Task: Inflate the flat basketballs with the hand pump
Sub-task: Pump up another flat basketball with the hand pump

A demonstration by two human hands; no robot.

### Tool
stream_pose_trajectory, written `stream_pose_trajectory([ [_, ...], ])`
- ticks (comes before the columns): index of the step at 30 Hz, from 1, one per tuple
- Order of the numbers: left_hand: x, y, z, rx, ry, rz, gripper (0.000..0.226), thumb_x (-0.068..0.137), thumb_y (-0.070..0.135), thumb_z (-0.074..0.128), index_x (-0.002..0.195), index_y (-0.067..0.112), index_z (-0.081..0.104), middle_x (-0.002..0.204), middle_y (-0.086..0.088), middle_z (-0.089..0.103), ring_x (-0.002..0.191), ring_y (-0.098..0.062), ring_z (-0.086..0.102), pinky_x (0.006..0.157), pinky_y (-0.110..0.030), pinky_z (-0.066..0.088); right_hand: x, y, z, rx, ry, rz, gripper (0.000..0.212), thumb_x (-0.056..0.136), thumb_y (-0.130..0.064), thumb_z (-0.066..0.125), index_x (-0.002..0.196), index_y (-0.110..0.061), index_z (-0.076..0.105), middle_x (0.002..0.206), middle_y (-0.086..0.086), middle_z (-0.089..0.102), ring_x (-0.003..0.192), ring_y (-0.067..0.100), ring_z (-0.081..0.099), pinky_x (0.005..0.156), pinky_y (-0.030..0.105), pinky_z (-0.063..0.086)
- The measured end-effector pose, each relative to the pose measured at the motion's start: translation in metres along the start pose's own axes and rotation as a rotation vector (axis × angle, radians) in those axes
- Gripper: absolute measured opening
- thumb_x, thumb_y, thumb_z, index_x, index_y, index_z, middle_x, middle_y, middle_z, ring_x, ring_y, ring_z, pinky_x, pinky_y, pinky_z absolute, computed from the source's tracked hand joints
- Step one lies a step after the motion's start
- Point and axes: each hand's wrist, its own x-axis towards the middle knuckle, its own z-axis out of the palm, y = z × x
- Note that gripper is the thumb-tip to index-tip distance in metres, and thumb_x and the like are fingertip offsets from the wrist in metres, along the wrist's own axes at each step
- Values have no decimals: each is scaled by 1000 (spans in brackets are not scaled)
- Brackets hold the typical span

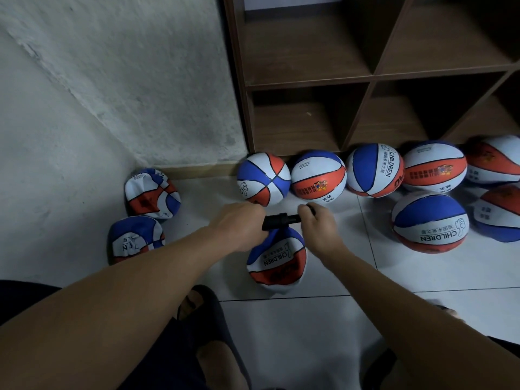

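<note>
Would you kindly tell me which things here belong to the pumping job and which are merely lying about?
In the job:
black hand pump
flat ball under the pump
two flat balls by the wall
left hand
right hand

Lying about:
inflated balls
wooden shelf

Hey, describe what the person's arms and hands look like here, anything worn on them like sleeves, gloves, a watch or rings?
Both forearms are bare up to the edge of the picture: no sleeves show. The left hand and the right hand wear no gloves, and no watch, bracelet or band sits on either wrist. No ring shows on the visible fingers, though parts of them are hidden.
</note>
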Motion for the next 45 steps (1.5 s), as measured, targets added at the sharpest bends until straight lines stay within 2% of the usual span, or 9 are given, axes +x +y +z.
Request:
stream_pose_trajectory([
  [3,0,-14,-4,-21,-5,-34,32,98,20,71,71,19,53,74,-3,60,62,-18,58,52,-30,41,18,17,-30,48,55,93,32,101,-37,48,83,-11,53,68,5,47,64,23,44,58,41,41],
  [6,-2,-20,-2,20,-5,-31,34,97,19,70,72,21,48,73,0,56,60,-14,52,50,-28,33,24,26,-52,154,-32,128,25,108,-28,46,87,-14,45,66,2,35,57,18,30,51,34,27],
  [13,1,-21,2,-11,-5,-53,29,95,15,70,71,17,53,71,-4,60,59,-19,58,52,-30,39,23,25,-35,168,26,166,24,105,-25,46,85,-14,48,69,5,37,59,19,34,49,31,33],
  [17,2,-12,9,-2,3,-67,33,97,23,72,70,19,52,72,-5,62,67,-27,66,57,-36,50,10,14,-9,87,46,77,32,107,-35,46,95,-9,60,73,4,49,69,23,48,65,44,45],
  [19,1,-8,7,7,14,-56,31,97,26,72,72,19,54,74,-4,63,69,-27,66,59,-35,50,1,5,0,55,42,16,38,111,-41,45,93,-11,60,74,2,52,72,20,51,69,40,44],
  [26,-2,8,4,159,22,-14,22,96,34,72,82,23,60,76,1,61,67,-22,61,64,-34,51,-18,-1,22,49,-44,-34,46,114,-54,40,86,-20,55,75,-2,54,71,15,53,65,30,41],
  [34,-1,3,8,164,11,5,27,96,38,74,78,24,58,74,2,62,65,-19,61,61,-32,48,-13,10,24,-5,-51,-35,52,113,-55,40,89,-13,61,77,3,59,73,18,57,65,34,44],
  [39,3,-16,8,52,-4,-52,24,95,25,72,76,18,59,75,-2,61,65,-22,62,57,-32,45,9,27,-8,39,0,47,46,108,-51,46,88,-12,58,69,3,51,64,20,49,62,40,45],
  [45,4,-30,6,91,29,-39,35,93,30,73,71,27,45,74,1,60,64,-21,62,57,-32,46,21,33,-48,154,-1,74,30,111,-35,47,88,-15,48,62,-1,39,55,17,35,48,31,32],
])
